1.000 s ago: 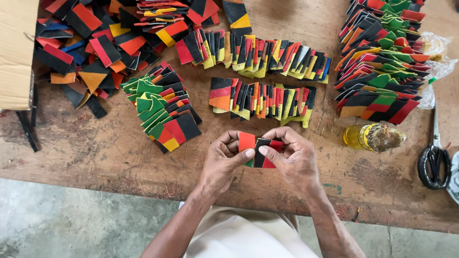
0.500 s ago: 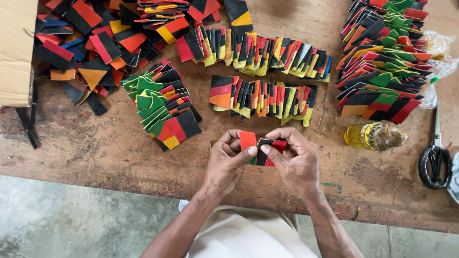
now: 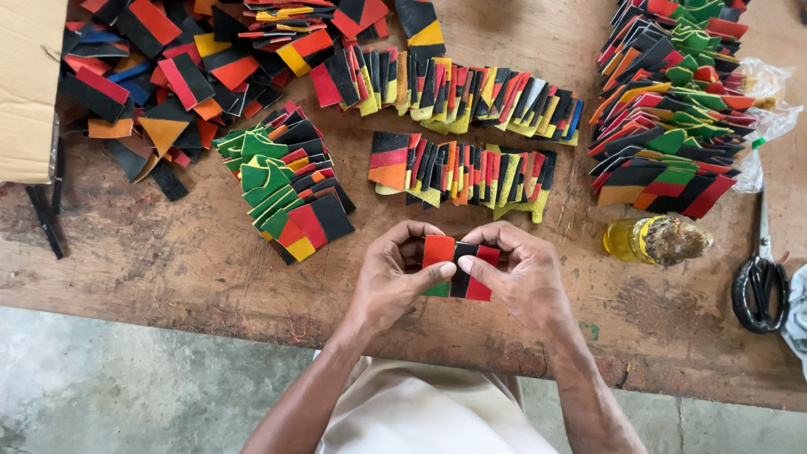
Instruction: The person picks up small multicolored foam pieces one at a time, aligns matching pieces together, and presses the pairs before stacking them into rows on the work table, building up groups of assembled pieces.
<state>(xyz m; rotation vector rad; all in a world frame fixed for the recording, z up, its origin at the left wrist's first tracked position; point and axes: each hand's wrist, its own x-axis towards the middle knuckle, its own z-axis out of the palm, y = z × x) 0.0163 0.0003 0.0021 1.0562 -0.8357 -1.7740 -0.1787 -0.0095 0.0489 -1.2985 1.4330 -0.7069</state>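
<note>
Fingers (image 3: 443,271) of both our hands pinch a small patch of red, black and green strips (image 3: 458,267), held just above the near edge of the bench (image 3: 168,269); our left hand (image 3: 393,279) grips its left side with the thumb pressed on the red strip, and our right hand (image 3: 525,277) grips its right side with the thumb on the black strip; the wooden bench, worn and stained, carries everything else; a loose heap of coloured patches (image 3: 193,59) covers its far left, beside a cardboard box (image 3: 29,88) at the left edge; a tall stack of patches (image 3: 672,101) stands at the far right; two fanned rows lie beyond our hands, a longer row (image 3: 454,88) farther off and a shorter row (image 3: 462,172) nearer; a green-topped pile (image 3: 286,181) sits left of them; black-handled scissors (image 3: 761,282) lie at the right edge; a small yellow bottle (image 3: 656,240) lies on its side near our right hand.
</note>
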